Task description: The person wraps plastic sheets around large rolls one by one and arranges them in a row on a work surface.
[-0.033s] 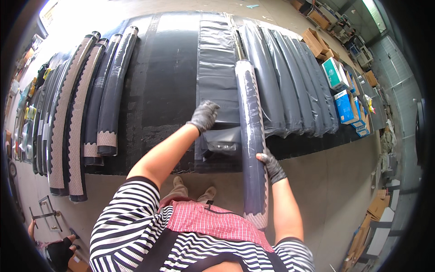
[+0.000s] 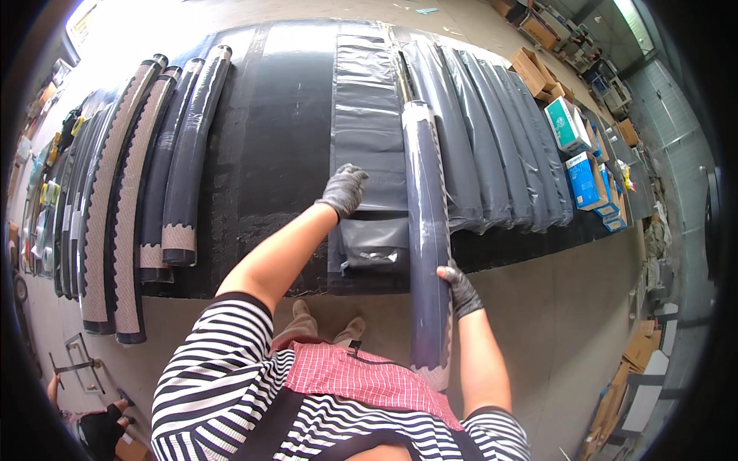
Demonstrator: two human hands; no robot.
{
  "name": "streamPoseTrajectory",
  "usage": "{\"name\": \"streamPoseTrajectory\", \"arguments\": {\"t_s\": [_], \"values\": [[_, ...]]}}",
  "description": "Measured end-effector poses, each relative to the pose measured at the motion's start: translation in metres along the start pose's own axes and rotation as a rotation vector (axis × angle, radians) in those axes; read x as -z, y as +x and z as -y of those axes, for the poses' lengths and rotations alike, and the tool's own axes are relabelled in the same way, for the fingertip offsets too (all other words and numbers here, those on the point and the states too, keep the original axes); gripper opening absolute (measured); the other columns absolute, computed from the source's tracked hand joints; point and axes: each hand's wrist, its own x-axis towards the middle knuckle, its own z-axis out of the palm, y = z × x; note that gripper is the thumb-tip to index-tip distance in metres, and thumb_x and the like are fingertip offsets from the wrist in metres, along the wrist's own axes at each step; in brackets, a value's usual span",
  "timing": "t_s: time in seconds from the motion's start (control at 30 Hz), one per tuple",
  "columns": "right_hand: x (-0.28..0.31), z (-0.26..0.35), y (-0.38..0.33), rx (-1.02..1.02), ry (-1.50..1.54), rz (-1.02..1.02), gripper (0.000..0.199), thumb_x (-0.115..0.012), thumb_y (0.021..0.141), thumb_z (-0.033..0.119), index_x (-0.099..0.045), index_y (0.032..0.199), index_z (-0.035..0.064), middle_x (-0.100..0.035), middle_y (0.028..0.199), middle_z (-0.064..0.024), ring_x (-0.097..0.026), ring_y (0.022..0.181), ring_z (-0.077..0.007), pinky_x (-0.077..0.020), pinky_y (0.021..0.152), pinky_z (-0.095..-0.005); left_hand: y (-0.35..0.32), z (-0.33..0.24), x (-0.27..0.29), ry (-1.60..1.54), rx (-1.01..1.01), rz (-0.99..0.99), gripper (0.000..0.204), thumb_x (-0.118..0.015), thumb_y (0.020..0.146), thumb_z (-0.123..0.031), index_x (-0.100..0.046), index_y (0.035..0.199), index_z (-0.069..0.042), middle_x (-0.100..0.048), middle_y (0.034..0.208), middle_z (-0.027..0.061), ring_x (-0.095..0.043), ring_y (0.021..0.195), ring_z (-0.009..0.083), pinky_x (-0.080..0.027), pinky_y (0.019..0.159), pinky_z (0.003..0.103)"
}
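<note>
A long rolled-up dark mat in clear film lies lengthwise, its near end overhanging the table edge toward my apron. My right hand, in a grey glove, grips the right side of this roll near that end, thumb on top. Left of the roll lies a flat stack of grey plastic sleeves, its near end folded up. Over the sleeves' left edge is my gloved left hand, fingers curled closed; whatever they hold, if anything, is hidden.
Several bagged rolls lie side by side to the right. More rolls with pinkish scalloped edges lie at the left of the black table. Blue boxes and a green-white box stand at right. Another person is at lower left.
The roll has turned a little, so less of its pinkish edge strip shows. My left hand has shifted slightly away from me and to the left. My right hand still grips the roll.
</note>
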Motion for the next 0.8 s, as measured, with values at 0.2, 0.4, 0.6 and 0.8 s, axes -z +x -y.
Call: {"name": "streamPoseTrajectory", "arguments": {"t_s": [0.2, 0.4, 0.6, 0.8], "values": [[0.054, -0.060, -0.033, -0.203, 0.399, -0.008, 0.063, -0.083, 0.072, 0.039, -0.063, 0.117, -0.0007, -0.071, 0.103, -0.0119, -0.070, 0.084, -0.0227, -0.0600, 0.078, -0.0349, 0.053, -0.032, 0.008, 0.373, 0.196, 0.422, 0.061, -0.081, 0.074, -0.029, -0.058, 0.129, -0.017, -0.055, 0.138, 0.0096, -0.046, 0.134, 0.0290, -0.042, 0.105, 0.047], [0.025, -0.039, -0.072, -0.034, 0.240, -0.022, 0.078, -0.083, 0.070, 0.044, -0.056, 0.129, 0.0007, -0.066, 0.114, -0.0114, -0.066, 0.098, -0.0214, -0.0564, 0.085, -0.0342, 0.019, -0.060, 0.017, 0.345, -0.110, 0.375, 0.023, -0.068, 0.076, -0.016, -0.075, 0.098, -0.015, -0.065, 0.118, 0.0084, -0.050, 0.127, 0.0321, -0.044, 0.100, 0.042], [-0.007, -0.025, -0.144, 0.018, 0.035, 0.026, 0.095, -0.082, 0.065, 0.045, -0.045, 0.142, 0.0030, -0.059, 0.127, -0.0107, -0.060, 0.113, -0.0227, -0.0494, 0.097, -0.0363, -0.116, -0.110, 0.011, 0.505, -0.427, 0.852, 0.035, -0.066, 0.086, -0.042, -0.071, 0.114, -0.021, -0.053, 0.138, 0.0106, -0.036, 0.140, 0.0309, -0.034, 0.111, 0.054], [-0.017, -0.083, -0.185, -0.115, 0.186, 0.042, 0.096, -0.083, 0.065, 0.038, -0.043, 0.145, 0.0039, -0.057, 0.133, -0.0126, -0.057, 0.119, -0.0251, -0.0460, 0.104, -0.0385, -0.116, -0.073, -0.008, -0.070, -0.230, 0.675, 0.024, -0.067, 0.087, -0.019, -0.070, 0.111, -0.015, -0.063, 0.118, 0.0151, -0.053, 0.119, 0.0375, -0.047, 0.098, 0.049]]}}
